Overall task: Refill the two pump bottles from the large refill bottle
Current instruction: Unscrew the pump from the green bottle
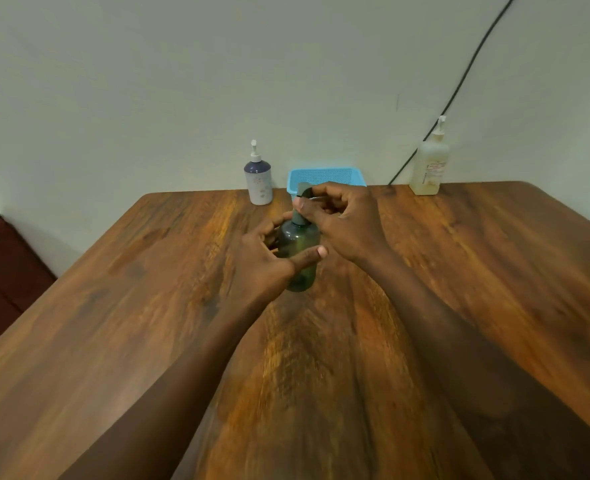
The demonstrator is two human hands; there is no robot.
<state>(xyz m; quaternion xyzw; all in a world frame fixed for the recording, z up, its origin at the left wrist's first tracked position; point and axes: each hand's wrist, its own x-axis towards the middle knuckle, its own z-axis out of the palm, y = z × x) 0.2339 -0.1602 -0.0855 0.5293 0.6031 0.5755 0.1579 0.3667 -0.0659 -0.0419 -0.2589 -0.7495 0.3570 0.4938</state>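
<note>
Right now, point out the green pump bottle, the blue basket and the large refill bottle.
green pump bottle (300, 275): head view, lower body.
blue basket (324, 176): head view, mesh wall.
large refill bottle (434, 169): head view, label.

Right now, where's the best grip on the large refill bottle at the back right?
Take the large refill bottle by its broad body, below the shoulder, coming from the near side. It stands upright at the far edge of the table with the wall behind; the thin pump on top is a poor handle.
</note>
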